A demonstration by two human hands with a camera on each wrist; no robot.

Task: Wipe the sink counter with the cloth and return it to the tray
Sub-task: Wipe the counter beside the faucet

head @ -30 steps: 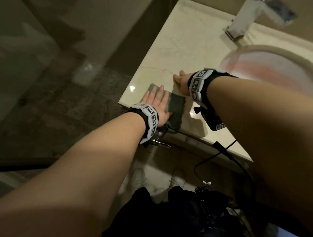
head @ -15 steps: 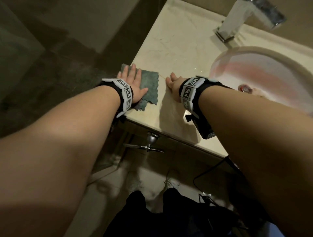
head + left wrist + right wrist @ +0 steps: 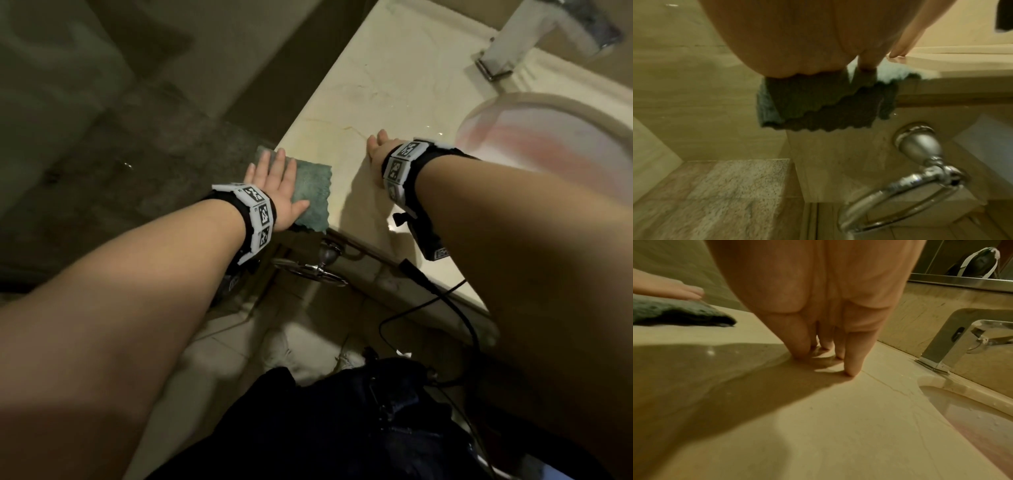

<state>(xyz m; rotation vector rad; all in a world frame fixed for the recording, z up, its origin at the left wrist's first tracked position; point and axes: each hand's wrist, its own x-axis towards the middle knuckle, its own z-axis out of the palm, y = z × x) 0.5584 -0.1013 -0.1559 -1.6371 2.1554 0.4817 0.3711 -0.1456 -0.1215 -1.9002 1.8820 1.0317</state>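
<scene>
Pressing the cloth (image 3: 310, 195) flat with the left hand (image 3: 274, 186), fingers straight, at the worktop (image 3: 376, 85) corner to wipe it, right hand (image 3: 378, 150) bracing, fingertips (image 3: 852, 369) down, grasping nothing.

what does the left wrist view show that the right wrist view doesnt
Only the left wrist view shows the cloth's edge hanging over the front of the counter, and the metal towel ring below it.

Only the right wrist view shows the right hand with fingertips on the bare counter, plus the tap and the sink.

Both show the green cloth with the left hand pressing flat on it, at the counter's corner.
</scene>
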